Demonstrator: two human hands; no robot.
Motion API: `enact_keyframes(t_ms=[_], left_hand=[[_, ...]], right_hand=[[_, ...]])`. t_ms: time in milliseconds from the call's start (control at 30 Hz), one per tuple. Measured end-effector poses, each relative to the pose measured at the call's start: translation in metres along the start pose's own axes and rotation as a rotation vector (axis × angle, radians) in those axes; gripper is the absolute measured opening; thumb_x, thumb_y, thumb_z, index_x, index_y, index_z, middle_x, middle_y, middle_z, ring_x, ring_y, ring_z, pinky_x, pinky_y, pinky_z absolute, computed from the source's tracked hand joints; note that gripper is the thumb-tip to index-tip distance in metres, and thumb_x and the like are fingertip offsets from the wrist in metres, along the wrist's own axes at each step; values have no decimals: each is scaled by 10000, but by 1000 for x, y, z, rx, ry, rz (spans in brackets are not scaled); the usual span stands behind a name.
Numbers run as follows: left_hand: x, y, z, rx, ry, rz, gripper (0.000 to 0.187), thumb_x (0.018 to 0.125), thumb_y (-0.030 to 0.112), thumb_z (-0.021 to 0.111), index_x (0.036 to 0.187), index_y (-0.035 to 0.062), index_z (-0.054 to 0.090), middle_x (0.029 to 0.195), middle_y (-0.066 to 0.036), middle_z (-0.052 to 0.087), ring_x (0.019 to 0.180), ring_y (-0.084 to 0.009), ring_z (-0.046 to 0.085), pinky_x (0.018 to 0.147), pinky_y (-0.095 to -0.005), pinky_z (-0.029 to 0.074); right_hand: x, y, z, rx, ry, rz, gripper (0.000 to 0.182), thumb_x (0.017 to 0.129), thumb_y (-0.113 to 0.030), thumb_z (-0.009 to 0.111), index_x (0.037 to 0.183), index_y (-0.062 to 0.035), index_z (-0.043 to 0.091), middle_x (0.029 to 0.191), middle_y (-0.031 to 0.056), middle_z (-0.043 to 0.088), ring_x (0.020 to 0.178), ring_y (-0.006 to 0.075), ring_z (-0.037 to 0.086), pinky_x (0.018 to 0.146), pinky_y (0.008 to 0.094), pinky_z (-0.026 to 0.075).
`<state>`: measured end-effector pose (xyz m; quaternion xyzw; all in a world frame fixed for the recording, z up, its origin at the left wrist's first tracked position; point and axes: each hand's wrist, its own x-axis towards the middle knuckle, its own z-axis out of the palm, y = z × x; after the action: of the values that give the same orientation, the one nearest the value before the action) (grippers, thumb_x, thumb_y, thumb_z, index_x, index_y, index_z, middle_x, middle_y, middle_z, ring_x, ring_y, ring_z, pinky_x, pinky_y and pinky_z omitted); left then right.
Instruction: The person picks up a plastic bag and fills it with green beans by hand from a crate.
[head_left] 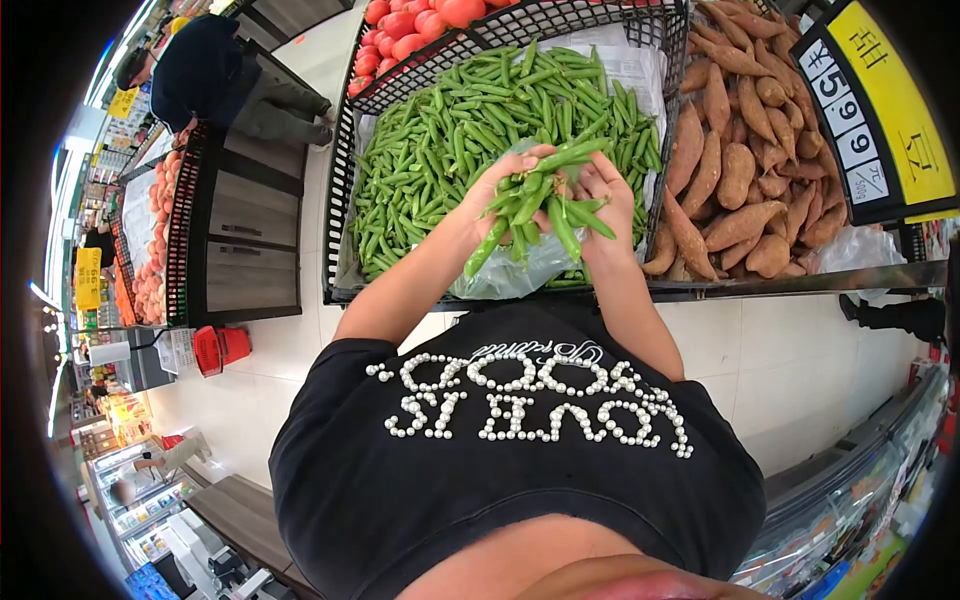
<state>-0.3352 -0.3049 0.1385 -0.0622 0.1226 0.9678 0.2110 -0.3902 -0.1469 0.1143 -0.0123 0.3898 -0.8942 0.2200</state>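
My left hand (487,192) and my right hand (612,205) are raised close together over the pea bin. Between them they hold a bunch of green pea pods (530,208), with several pods sticking out at different angles. Each hand has its fingers curled round part of the bunch. A thin clear plastic bag (520,272) hangs below and behind the hands, at the bin's near edge; how it is held is hidden. Beneath lies a large heap of pea pods (430,160) in a black crate (341,190).
Sweet potatoes (738,172) fill the bin to the right, beside a yellow and black price sign (885,110). Tomatoes (405,30) lie at the back. At left, a person (215,75) stands by another produce crate (180,230); a red basket (220,350) is on the floor.
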Motion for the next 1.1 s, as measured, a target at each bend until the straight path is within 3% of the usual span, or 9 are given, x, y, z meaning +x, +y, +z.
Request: enact_keyframes(t_ms=[133, 333, 433, 567, 700, 733, 867, 1033, 1100], left_hand=[[-13, -14, -22, 173, 237, 31, 429, 830, 167, 611, 1227, 117, 455, 1086, -160, 597, 946, -281, 648, 597, -380, 573], [-27, -21, -39, 426, 449, -135, 400, 788, 80, 606, 1172, 29, 505, 1064, -168, 617, 916, -254, 654, 852, -389, 550], [-33, -24, -35, 569, 423, -186, 391, 788, 77, 608, 1164, 25, 516, 1064, -162, 618, 910, -244, 651, 852, -389, 548], [-38, -33, -33, 486, 346, -292, 345, 836, 138, 630, 1148, 37, 524, 1040, -122, 630, 909, -228, 657, 825, -379, 561], [-41, -34, -43, 525, 232, -343, 422, 818, 178, 655, 1195, 54, 513, 992, -63, 604, 771, -172, 654, 628, -284, 569], [-41, -33, -33, 579, 257, -365, 422, 827, 216, 653, 1194, 59, 518, 939, -48, 609, 670, -134, 633, 501, -249, 527], [-36, -40, -31, 589, 324, -458, 400, 840, 231, 644, 1184, 76, 512, 850, -36, 618, 556, -123, 581, 428, -238, 470], [-25, -50, -33, 273, 570, -275, 322, 854, 178, 623, 1145, 88, 520, 849, -54, 641, 524, -134, 568, 433, -239, 476], [-25, -48, -35, 285, 648, -183, 298, 864, 178, 610, 1137, 90, 527, 882, -63, 649, 536, -133, 571, 434, -240, 479]], right_hand=[[0, -12, 11, 127, 265, 23, 328, 911, 62, 453, 1229, 7, 515, 1066, 92, 592, 598, 67, 478, 511, 213, 409], [-10, -20, 8, 155, 91, -66, 216, 912, 67, 462, 1095, -16, 541, 1006, 91, 596, 534, 72, 413, 437, 227, 324], [-12, -17, 12, 133, 71, -126, 169, 909, 67, 470, 1031, -26, 542, 990, 90, 604, 542, 76, 429, 449, 226, 345], [-2, -11, 9, 33, 160, -233, 155, 901, 75, 484, 1000, -31, 540, 955, 86, 613, 593, 80, 465, 531, 238, 415], [0, -6, 2, -24, 222, -355, 152, 900, 83, 491, 984, -33, 542, 952, 88, 614, 653, 88, 494, 639, 256, 475], [-2, -8, 4, -33, 230, -383, 150, 900, 84, 492, 979, -33, 542, 952, 88, 614, 667, 90, 500, 672, 263, 494], [-13, -14, 18, 42, 144, -335, 139, 908, 83, 487, 972, -31, 535, 949, 88, 612, 620, 92, 476, 771, 320, 539], [-14, -17, 11, 77, -82, -335, 140, 902, 90, 495, 987, -17, 524, 955, 88, 605, 569, 88, 437, 812, 358, 543], [-3, -18, -3, -35, -5, -317, 148, 894, 97, 499, 993, -9, 527, 952, 92, 603, 566, 87, 432, 820, 360, 539]])
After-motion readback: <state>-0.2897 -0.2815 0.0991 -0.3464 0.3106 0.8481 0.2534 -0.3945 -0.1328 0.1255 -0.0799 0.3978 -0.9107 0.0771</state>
